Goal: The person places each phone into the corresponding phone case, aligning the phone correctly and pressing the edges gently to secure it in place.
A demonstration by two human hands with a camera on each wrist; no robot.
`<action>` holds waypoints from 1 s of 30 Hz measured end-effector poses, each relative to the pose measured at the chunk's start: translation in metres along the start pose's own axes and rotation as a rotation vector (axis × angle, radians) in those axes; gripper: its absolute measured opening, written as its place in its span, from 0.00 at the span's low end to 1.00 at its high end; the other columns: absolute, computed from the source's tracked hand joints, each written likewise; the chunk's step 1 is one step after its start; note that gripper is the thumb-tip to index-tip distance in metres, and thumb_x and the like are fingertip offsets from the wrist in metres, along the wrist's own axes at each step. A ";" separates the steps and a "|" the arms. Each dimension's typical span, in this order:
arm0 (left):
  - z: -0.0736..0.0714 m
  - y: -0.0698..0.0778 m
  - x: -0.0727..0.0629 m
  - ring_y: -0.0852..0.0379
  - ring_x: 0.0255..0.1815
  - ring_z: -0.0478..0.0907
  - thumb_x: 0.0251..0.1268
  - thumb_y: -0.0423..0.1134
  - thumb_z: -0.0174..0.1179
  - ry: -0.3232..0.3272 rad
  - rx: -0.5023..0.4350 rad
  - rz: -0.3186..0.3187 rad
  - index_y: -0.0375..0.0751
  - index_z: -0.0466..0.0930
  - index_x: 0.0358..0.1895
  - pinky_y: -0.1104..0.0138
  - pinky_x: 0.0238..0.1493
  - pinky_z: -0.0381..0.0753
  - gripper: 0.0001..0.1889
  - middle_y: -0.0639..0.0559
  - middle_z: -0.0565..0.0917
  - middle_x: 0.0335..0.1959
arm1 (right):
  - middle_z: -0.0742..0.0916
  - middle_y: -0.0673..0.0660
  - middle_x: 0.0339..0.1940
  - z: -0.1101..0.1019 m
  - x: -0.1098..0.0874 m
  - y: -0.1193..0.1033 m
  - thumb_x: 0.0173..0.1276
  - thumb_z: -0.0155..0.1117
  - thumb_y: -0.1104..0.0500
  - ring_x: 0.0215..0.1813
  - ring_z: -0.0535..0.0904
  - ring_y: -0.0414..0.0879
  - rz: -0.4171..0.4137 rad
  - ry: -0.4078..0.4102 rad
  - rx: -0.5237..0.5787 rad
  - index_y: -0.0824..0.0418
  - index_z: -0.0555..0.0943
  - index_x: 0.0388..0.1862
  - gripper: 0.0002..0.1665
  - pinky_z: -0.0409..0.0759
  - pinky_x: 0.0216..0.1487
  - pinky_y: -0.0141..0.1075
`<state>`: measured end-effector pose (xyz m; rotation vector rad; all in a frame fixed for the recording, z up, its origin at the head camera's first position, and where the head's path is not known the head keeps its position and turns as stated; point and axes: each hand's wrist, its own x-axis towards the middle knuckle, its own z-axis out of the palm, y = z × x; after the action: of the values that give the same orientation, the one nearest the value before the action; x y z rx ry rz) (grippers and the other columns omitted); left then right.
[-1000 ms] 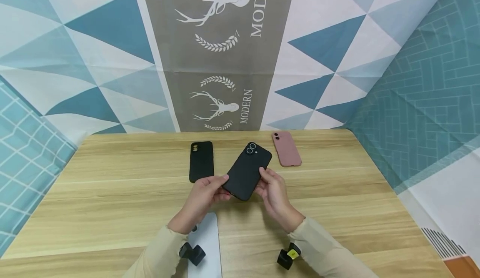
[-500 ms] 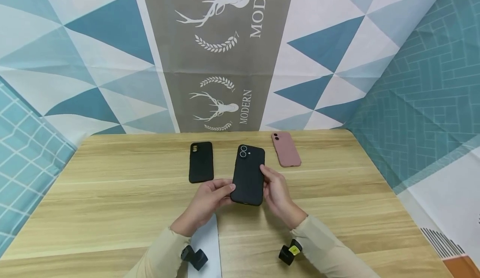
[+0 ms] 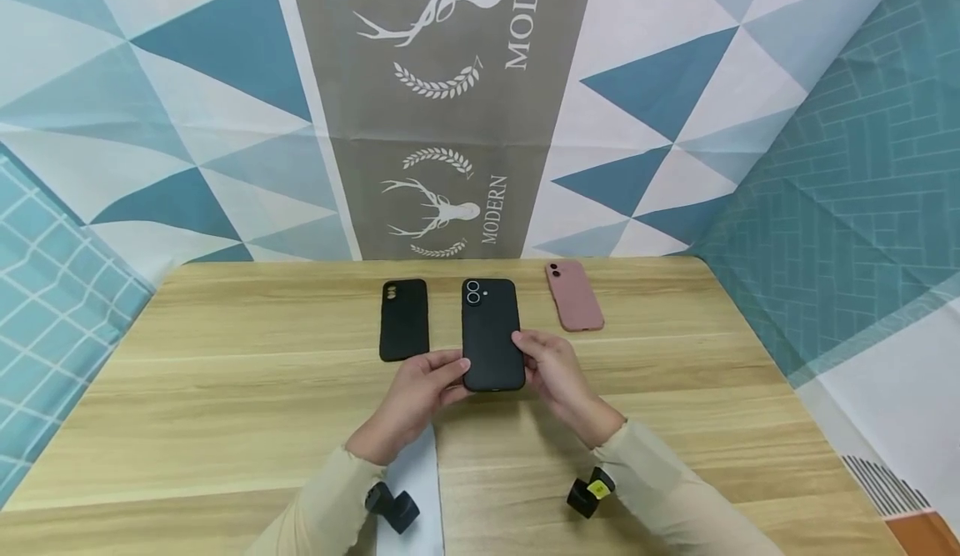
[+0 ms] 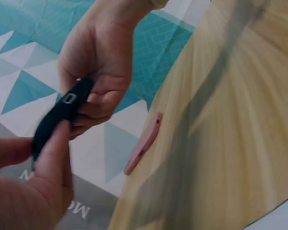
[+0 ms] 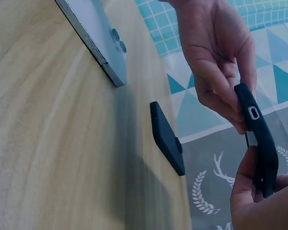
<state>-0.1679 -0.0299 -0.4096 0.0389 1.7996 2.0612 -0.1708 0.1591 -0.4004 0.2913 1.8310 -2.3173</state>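
Note:
A smartphone in a black case [image 3: 493, 343] is held over the table by both hands, its back with two ringed camera lenses facing up. My left hand [image 3: 420, 393] pinches its lower left edge, thumb on the back. On the opposite side my right hand [image 3: 558, 377] grips the edge with the thumb on top. The charging port shows in the case's bottom edge [image 5: 254, 113] in the right wrist view. Behind and to the left lies a black phone case [image 3: 405, 320] with wood showing through its camera holes. A pink phone case [image 3: 575, 296] lies behind on the right.
A white smartphone [image 3: 420, 489] lies on the wooden table [image 3: 225, 389], partly under my left forearm. In the right wrist view its camera lenses [image 5: 119, 40] show. Patterned cloth [image 3: 450, 106] hangs behind the table's back edge and along the sides.
The phone in the black case has turned counter-clockwise from a slanted position to nearly straight, its camera end swinging left. Both hands keep hold of it. The things on the table stay put.

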 end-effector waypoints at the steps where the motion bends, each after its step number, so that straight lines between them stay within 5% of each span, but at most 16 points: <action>1: 0.000 0.002 0.001 0.61 0.37 0.82 0.67 0.34 0.54 0.001 0.024 -0.006 0.26 0.72 0.57 0.69 0.43 0.84 0.18 0.41 0.82 0.43 | 0.84 0.47 0.31 -0.001 0.001 0.000 0.72 0.50 0.62 0.34 0.81 0.36 0.001 0.001 -0.002 0.77 0.70 0.56 0.20 0.80 0.33 0.26; 7: -0.011 0.017 0.008 0.51 0.40 0.84 0.68 0.37 0.53 0.045 0.208 0.036 0.27 0.75 0.53 0.61 0.46 0.84 0.17 0.35 0.82 0.46 | 0.84 0.47 0.30 -0.005 0.005 -0.003 0.73 0.48 0.62 0.31 0.79 0.35 0.002 0.038 -0.019 0.76 0.69 0.59 0.22 0.78 0.32 0.25; 18: -0.056 0.034 0.040 0.48 0.42 0.78 0.65 0.41 0.55 0.376 0.738 0.138 0.32 0.76 0.52 0.63 0.42 0.78 0.17 0.39 0.81 0.44 | 0.83 0.45 0.28 -0.018 0.017 -0.008 0.73 0.49 0.60 0.28 0.76 0.36 0.037 0.110 -0.085 0.71 0.72 0.56 0.19 0.73 0.29 0.26; 30: -0.078 0.031 0.061 0.42 0.47 0.74 0.63 0.44 0.57 0.405 0.874 0.038 0.25 0.70 0.55 0.54 0.49 0.76 0.26 0.32 0.77 0.49 | 0.81 0.45 0.35 -0.033 0.035 -0.017 0.75 0.46 0.58 0.34 0.77 0.34 0.060 0.116 -0.127 0.70 0.68 0.62 0.23 0.75 0.36 0.26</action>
<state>-0.2543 -0.0868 -0.4076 -0.1075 2.8295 1.1987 -0.2077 0.1946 -0.4012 0.4642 1.9841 -2.1753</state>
